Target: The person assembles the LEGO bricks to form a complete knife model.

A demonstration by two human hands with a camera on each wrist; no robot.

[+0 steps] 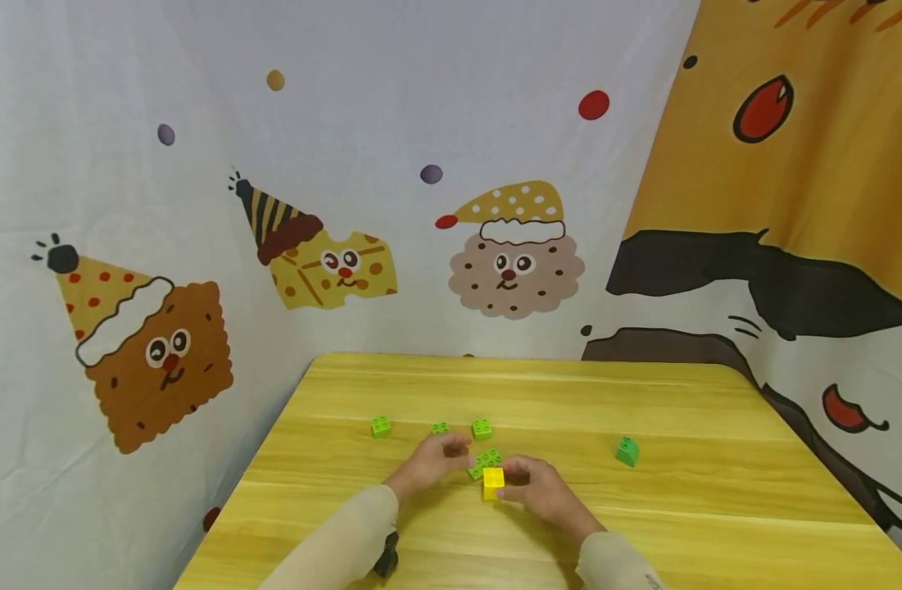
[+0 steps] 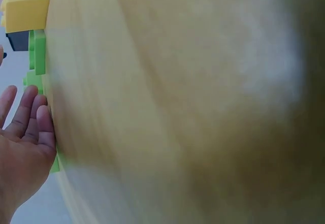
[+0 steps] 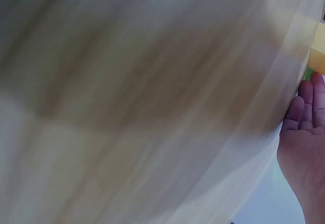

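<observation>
On the wooden table (image 1: 686,492), a yellow toy brick (image 1: 493,483) stands just in front of a flat light green studded brick (image 1: 484,462). My right hand (image 1: 542,490) holds the yellow brick at its right side, thumb in front and fingers behind. In the left wrist view, a fingertip lies on top of the yellow brick (image 2: 30,8). My left hand (image 1: 437,460) is left of the flat green brick, its fingers loosely bent with nothing held. The left wrist view shows its palm (image 2: 23,158) low beside the table surface.
Light green square bricks stand farther back: one at the left (image 1: 380,426), one partly hidden behind my left hand (image 1: 440,428), and one in the middle (image 1: 482,428). A darker green sloped brick (image 1: 627,451) is off to the right. A printed curtain (image 1: 406,328) hangs behind the table.
</observation>
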